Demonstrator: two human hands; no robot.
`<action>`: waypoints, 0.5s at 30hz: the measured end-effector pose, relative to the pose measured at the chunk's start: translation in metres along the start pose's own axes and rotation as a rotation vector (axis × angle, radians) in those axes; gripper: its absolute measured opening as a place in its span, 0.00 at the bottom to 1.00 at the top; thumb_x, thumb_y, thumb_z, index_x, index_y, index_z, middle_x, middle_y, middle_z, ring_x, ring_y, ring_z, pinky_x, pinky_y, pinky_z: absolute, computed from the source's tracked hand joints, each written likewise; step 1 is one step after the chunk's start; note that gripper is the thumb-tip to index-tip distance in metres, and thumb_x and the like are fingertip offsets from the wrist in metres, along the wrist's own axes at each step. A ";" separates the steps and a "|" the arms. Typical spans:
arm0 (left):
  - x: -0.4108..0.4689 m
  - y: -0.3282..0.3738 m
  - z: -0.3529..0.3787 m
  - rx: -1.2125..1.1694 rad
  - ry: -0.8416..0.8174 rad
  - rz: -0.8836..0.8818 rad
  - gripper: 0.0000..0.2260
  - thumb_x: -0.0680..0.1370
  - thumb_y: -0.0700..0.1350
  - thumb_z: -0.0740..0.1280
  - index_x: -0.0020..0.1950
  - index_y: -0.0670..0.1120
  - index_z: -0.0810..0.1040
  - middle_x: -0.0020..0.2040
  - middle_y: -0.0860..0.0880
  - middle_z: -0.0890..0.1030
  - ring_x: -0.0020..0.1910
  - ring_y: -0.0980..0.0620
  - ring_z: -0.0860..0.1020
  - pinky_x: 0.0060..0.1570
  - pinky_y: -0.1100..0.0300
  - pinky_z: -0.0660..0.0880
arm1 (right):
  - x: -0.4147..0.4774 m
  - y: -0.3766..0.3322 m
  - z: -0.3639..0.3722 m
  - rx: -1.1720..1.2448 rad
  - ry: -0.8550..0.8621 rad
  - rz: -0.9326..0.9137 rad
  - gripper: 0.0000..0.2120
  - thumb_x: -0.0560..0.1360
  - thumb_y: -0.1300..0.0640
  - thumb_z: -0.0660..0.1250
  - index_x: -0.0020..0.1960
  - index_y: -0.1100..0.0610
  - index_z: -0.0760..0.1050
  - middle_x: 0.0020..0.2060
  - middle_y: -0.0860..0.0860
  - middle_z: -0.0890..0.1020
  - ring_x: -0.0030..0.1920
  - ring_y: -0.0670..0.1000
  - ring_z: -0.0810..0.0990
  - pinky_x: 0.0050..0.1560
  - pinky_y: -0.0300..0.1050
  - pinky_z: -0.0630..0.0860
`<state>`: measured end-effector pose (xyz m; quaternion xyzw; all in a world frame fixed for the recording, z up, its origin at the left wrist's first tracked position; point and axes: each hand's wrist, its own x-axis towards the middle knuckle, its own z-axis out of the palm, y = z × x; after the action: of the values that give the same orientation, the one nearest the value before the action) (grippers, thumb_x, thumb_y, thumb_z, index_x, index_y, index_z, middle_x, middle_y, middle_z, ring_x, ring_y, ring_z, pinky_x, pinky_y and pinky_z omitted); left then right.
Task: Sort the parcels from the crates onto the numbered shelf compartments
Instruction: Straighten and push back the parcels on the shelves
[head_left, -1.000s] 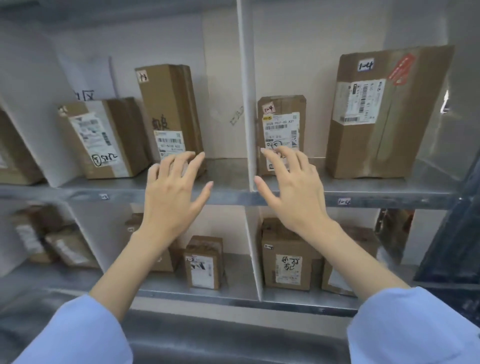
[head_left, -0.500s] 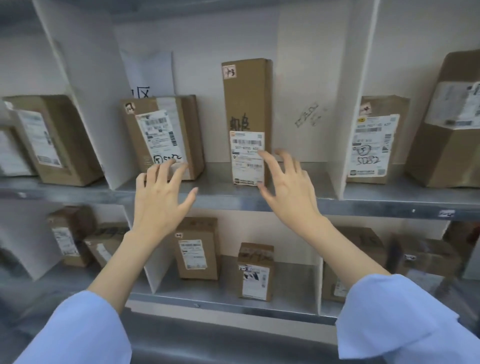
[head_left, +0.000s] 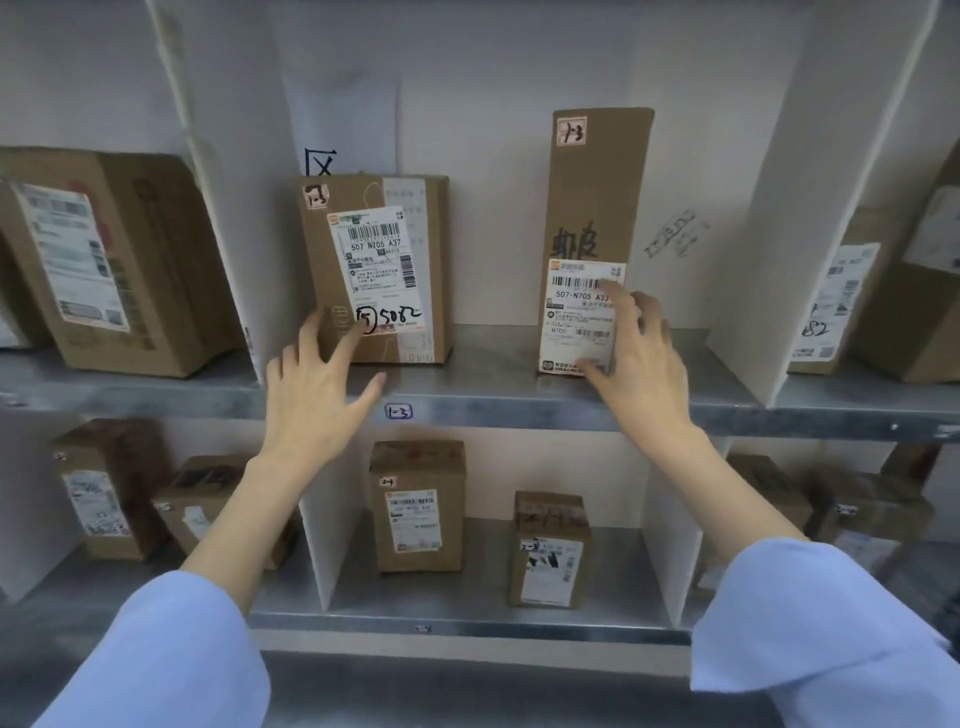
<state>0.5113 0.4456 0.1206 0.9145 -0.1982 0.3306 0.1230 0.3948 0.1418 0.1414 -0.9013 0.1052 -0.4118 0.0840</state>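
Hovering up-left of the shelf label (head_left: 399, 411) marked 1-3, the left hand (head_left: 317, 395) is spread, fingers straight and holding nothing. Its fingertips overlap the lower left corner of the wide parcel (head_left: 371, 270) (contact cannot be told). That parcel stands upright on the upper shelf (head_left: 493, 384), just above the label. Up-right of the label, the right hand (head_left: 644, 364), also splayed and empty, lies over the lower right of the tall parcel (head_left: 592, 208), which stands upright. Both parcels carry 1-3 tags. Directly below the label stands a smaller parcel (head_left: 418, 506).
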 end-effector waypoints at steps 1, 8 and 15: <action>0.000 -0.001 0.002 -0.008 0.007 0.004 0.26 0.78 0.58 0.65 0.75 0.52 0.67 0.75 0.39 0.61 0.58 0.34 0.72 0.58 0.42 0.68 | 0.001 0.000 0.001 -0.019 0.004 0.000 0.41 0.68 0.58 0.77 0.73 0.48 0.57 0.65 0.56 0.68 0.56 0.62 0.75 0.43 0.55 0.77; 0.001 -0.002 0.007 -0.045 0.022 0.021 0.26 0.78 0.57 0.65 0.75 0.51 0.67 0.74 0.39 0.62 0.59 0.34 0.72 0.58 0.42 0.68 | 0.008 -0.002 0.006 -0.079 -0.001 0.004 0.43 0.68 0.57 0.78 0.74 0.48 0.55 0.65 0.57 0.68 0.59 0.61 0.74 0.39 0.53 0.77; -0.010 -0.003 0.002 -0.009 0.021 0.036 0.28 0.77 0.61 0.55 0.75 0.51 0.67 0.74 0.41 0.65 0.65 0.37 0.70 0.63 0.43 0.64 | 0.002 0.002 0.001 -0.049 0.045 -0.017 0.37 0.71 0.56 0.75 0.74 0.53 0.60 0.67 0.58 0.69 0.61 0.63 0.72 0.46 0.58 0.78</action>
<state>0.5067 0.4499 0.1125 0.9067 -0.2147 0.3414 0.1235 0.3967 0.1390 0.1420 -0.8943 0.1095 -0.4301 0.0560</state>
